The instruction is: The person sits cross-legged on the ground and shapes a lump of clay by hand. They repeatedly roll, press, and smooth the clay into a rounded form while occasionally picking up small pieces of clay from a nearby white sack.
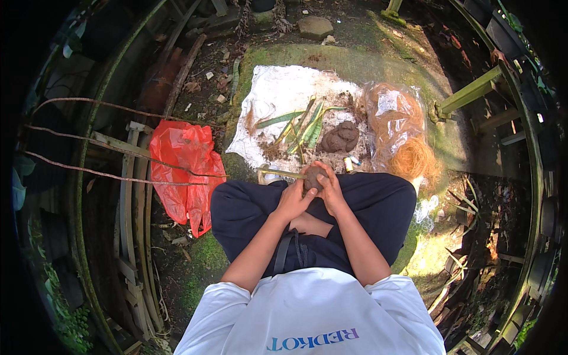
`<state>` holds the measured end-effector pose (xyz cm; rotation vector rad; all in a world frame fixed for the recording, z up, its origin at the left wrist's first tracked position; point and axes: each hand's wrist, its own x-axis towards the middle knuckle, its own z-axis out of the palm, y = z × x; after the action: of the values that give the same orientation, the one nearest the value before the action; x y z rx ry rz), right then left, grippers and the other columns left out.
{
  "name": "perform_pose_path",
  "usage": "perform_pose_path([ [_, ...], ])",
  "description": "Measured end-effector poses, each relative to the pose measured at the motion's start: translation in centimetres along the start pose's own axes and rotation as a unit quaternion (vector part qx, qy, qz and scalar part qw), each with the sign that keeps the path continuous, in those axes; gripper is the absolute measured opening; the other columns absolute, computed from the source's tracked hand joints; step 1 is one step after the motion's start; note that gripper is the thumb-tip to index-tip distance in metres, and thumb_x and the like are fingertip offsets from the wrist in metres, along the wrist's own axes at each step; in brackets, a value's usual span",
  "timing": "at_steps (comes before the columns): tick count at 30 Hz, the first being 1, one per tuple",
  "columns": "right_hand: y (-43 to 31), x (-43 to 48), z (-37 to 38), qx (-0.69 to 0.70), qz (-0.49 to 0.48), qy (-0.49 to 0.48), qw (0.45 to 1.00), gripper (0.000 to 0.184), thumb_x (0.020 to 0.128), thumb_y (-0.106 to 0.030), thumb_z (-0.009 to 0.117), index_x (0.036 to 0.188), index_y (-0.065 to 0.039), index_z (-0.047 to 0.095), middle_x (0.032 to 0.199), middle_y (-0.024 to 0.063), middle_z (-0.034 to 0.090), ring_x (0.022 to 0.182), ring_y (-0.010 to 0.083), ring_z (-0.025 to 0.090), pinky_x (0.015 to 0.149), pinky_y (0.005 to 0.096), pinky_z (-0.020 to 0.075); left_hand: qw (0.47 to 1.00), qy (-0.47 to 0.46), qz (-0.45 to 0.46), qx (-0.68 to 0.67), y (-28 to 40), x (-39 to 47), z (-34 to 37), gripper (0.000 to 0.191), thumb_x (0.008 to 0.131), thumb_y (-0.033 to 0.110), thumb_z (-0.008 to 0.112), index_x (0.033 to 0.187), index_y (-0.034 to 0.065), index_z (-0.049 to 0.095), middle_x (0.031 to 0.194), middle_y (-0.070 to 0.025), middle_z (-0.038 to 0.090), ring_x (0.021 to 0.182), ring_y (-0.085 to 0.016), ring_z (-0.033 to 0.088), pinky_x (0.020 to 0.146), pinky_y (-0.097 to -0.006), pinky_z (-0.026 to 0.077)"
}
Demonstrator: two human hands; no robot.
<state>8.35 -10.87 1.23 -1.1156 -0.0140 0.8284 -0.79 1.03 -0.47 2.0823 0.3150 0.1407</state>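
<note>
A round ball of dark wet soil or clay [314, 179] is cupped between both hands above my crossed legs. My left hand [294, 196] presses its left and near side, thumb on top. Around the right and far side curls my right hand [332, 190], with its thumb also on the ball. From the ball's left side a narrow green-yellow leaf [282, 172] sticks out; its inner end is hidden. Just beyond the hands, a lump of the same dark material [341, 137] rests on a soiled white woven sheet [277, 91]. Several variegated leaf cuttings [313, 126] lie left of the lump.
A clear plastic bag of brown fibre [395, 117] stands at right, loose fibre [413, 157] spilling nearby. Small thread spools [349, 165] lie before my right knee. White string [426, 213] is tangled at right. A red plastic bag [184, 164] and thin bare branches [120, 174] are at left.
</note>
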Motion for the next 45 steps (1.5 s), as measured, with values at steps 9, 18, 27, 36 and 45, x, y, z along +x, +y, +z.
perform_pose_path([
  [9,0.7,1.1,-1.3,-0.068,-0.012,-0.018,0.997,0.028,0.093,-0.01,0.05,0.121,-0.009,0.055,0.115,0.0066,0.055,0.105,0.0147,0.055,0.082,0.0291,0.0526,0.998,-0.02,0.0,0.063,0.7,-0.3,-0.1,0.079,0.091,0.042,0.061,0.149,0.0029,0.025,0.114,-0.0281,0.061,0.104,-0.047,0.059,0.086,-0.049,0.047],
  [18,1.7,1.5,-1.8,-0.028,-0.034,-0.018,0.999,0.022,0.098,-0.016,0.047,0.116,-0.008,0.056,0.11,0.0058,0.057,0.101,0.0139,0.057,0.082,0.0303,0.053,0.997,0.012,0.029,0.073,1.8,-0.4,-0.1,0.082,0.088,0.044,0.065,0.149,0.0054,0.026,0.105,-0.0269,0.064,0.098,-0.047,0.061,0.082,-0.0495,0.048],
  [27,0.3,0.6,-0.8,0.052,0.033,-0.036,0.997,0.043,0.104,-0.045,0.042,0.119,-0.008,0.056,0.114,0.0068,0.057,0.1,0.0164,0.06,0.08,0.0351,0.056,0.999,0.024,-0.032,0.032,0.5,-0.3,0.3,0.068,0.092,0.046,0.058,0.141,0.0042,0.036,0.105,-0.0272,0.064,0.098,-0.047,0.062,0.08,-0.0509,0.05],
  [36,1.3,1.3,-1.8,-0.127,-0.039,-0.025,0.991,0.044,0.106,-0.042,0.036,0.12,-0.006,0.057,0.104,0.0068,0.06,0.072,0.0106,0.059,0.053,0.0238,0.0487,0.999,0.015,-0.034,0.011,-0.6,-0.5,0.7,0.069,0.095,0.056,0.048,0.134,-0.0007,0.041,0.101,-0.0276,0.066,0.094,-0.049,0.062,0.08,-0.0524,0.049],
  [45,0.6,0.7,-1.1,-0.196,-0.047,-0.058,0.978,0.035,0.104,-0.036,0.044,0.121,-0.007,0.056,0.105,0.0067,0.06,0.079,0.0131,0.059,0.065,0.026,0.0497,0.999,0.006,-0.04,0.003,-0.1,-0.8,0.4,0.08,0.096,0.06,0.041,0.147,0.0015,0.022,0.102,-0.0298,0.064,0.097,-0.051,0.061,0.082,-0.0508,0.049],
])
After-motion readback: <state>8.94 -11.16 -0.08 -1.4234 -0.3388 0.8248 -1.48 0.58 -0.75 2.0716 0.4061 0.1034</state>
